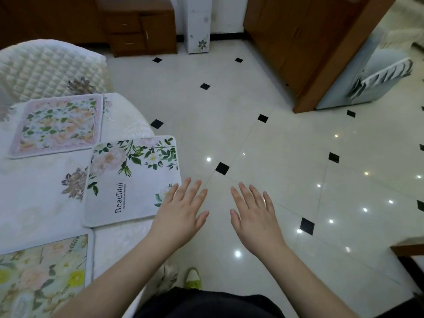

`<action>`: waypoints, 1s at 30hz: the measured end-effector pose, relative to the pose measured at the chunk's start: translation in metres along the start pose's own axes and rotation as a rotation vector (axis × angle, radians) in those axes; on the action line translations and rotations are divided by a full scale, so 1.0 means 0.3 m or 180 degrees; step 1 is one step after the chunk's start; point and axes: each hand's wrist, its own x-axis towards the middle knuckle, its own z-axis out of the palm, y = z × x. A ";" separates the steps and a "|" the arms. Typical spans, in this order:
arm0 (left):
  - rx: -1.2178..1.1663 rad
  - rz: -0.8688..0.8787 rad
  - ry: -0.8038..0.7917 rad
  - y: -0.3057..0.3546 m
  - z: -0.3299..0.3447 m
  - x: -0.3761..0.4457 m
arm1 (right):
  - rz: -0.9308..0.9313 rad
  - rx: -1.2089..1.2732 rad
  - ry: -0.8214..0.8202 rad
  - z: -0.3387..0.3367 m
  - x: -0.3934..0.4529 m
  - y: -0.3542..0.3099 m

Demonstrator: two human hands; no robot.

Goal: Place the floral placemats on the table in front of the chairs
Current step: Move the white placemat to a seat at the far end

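Three floral placemats lay on a round desk [119, 237] at the left of the scene, the desk covered in a white quilted cloth with brownish flower motifs. Floor [263, 143]: pale glossy tiles with small black diamond insets, filling the middle and right. Wooden door [305, 42]: brown, far right. Wooden cabinet [137, 26]: brown, with drawers, against the far wall. Chair [50, 67]: quilted cream backrest, at the far left behind the desk. White placemat [133, 180]: green leaves, pale roses, the word "Beautiful" printed on it; at the desk's right edge, its right side overhanging the rim. Pink-bordered placemat [57, 125]: far left on the desk, in front of the chair, its near right corner just beside the white one. Yellow-green placemat [43, 276]: near left, partly cut off by the frame's edge. Left hand [181, 214]: fingers straight and spread, holding nothing, over the near right corner of the white placemat; contact could not be told. Right hand [254, 216]: fingers likewise straight and apart, holding nothing, above the floor, just right of the left hand.
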 end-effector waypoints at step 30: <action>0.0134 -0.2418 -0.0427 -0.106 0.021 0.394 | -0.2213 0.0274 -0.0163 -0.027 0.955 0.109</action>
